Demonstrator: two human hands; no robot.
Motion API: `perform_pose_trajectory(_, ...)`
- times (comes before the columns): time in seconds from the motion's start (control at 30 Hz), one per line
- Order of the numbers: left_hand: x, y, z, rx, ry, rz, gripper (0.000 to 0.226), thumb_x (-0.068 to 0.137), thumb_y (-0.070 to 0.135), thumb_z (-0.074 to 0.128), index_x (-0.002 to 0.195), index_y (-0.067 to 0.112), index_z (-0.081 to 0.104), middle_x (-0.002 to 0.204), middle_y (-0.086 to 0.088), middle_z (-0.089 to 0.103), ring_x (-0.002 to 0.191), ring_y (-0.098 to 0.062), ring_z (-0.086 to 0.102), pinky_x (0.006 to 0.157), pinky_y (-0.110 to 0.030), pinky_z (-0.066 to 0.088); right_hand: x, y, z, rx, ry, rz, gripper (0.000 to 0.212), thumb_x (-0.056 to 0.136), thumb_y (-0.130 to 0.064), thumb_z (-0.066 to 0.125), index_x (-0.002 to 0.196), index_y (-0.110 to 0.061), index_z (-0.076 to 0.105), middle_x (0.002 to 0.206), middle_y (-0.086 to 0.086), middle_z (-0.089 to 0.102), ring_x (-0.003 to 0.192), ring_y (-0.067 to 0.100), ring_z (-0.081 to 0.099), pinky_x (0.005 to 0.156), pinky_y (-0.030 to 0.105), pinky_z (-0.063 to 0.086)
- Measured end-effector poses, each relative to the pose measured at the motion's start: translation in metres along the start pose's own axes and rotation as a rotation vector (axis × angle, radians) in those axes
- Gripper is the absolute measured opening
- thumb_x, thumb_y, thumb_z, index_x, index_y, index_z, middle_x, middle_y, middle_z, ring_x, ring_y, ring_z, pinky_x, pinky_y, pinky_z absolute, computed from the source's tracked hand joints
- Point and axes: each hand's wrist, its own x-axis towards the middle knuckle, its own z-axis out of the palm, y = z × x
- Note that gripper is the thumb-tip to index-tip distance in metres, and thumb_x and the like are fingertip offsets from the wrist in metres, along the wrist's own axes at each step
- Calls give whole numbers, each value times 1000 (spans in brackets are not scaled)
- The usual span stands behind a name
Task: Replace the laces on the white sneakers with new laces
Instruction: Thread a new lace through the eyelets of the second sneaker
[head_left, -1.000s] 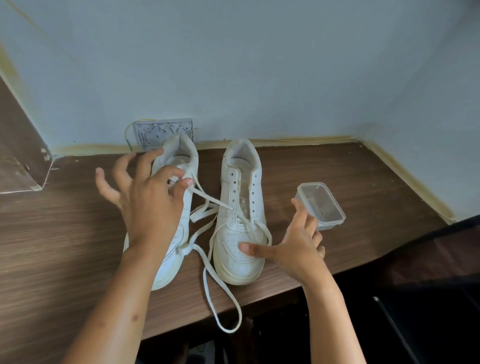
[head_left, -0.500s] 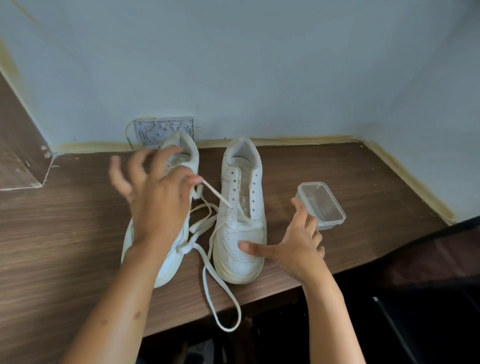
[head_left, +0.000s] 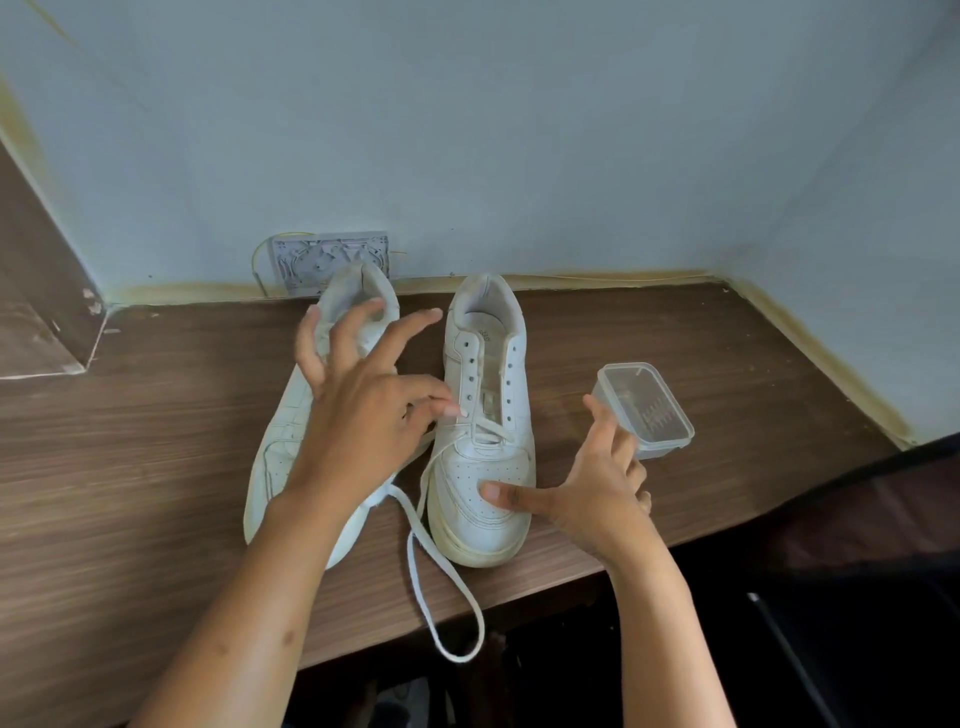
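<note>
Two white sneakers stand side by side on a brown wooden desk (head_left: 156, 467), toes toward me. My left hand (head_left: 363, 415) covers much of the left sneaker (head_left: 280, 447). Its thumb and forefinger pinch the white lace (head_left: 441, 597) at the lower left eyelets of the right sneaker (head_left: 493, 374), and its other fingers are spread. That lace crosses only the lowest eyelets, then trails in a long loop over the desk's front edge. My right hand (head_left: 592, 493) rests its straight thumb on the right sneaker's toe cap, with its fingers raised beside the shoe.
A small clear plastic container (head_left: 649, 410) sits just right of my right hand. A grey open socket box (head_left: 327, 260) is on the wall behind the left sneaker. Walls close the back and right sides. A dark gap lies below the desk's front edge.
My left hand has moved right, from above the left sneaker to the right sneaker's eyelets, and the taut lace stretch has gone. My right hand has stayed on the toe.
</note>
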Motion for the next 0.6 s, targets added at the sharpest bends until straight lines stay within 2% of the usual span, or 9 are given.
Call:
perform_pose_trajectory(0.17,-1,4,-2,99,55,-82,11,80,33,79,73,40,74,128,15,60,129,-28,37,114,-62,6,-2,-2,4,19,-46,12,140,46,-65,87,152,-35,-1,156,3,7,145,31,9,117,62,10)
perform_pose_trajectory(0.27,0,1,-2,55,64,-113,9,75,34,79,71,39,73,130,11,59,128,-30,36,112,-65,11,-2,-1,5,21,-56,33,139,47,-66,87,152,-35,0,156,3,7,145,31,8,117,62,10)
perform_pose_trajectory(0.33,1,-6,-4,-14,51,-89,16,72,24,81,69,37,72,132,9,57,127,-29,34,109,-66,14,-1,-1,4,27,-53,42,139,46,-67,86,152,-35,1,156,3,8,145,31,8,117,62,9)
perform_pose_trajectory(0.4,0,-11,-5,-86,-37,-23,21,71,20,74,61,38,71,130,16,56,126,-25,35,111,-62,13,-1,0,4,20,-43,55,140,45,-69,86,151,-35,2,156,2,8,145,31,8,117,63,7)
perform_pose_trajectory(0.47,-4,-10,-4,-45,-157,7,17,67,29,65,53,36,69,126,21,58,127,-25,39,114,-57,7,-1,0,4,9,-26,71,140,43,-70,85,151,-36,3,155,2,9,145,32,7,117,63,6)
perform_pose_trajectory(0.53,-8,-8,0,62,-258,-31,20,67,40,60,49,36,68,129,16,60,132,-27,38,117,-54,-5,-1,0,5,-7,3,84,139,41,-72,85,150,-36,6,153,1,11,144,31,8,117,63,6)
perform_pose_trajectory(0.6,-9,-5,-1,199,-368,-86,24,67,51,60,48,38,68,138,10,57,141,-26,27,115,-54,-18,-1,0,4,-19,34,90,138,40,-71,85,149,-37,8,150,-1,13,144,31,9,116,63,6)
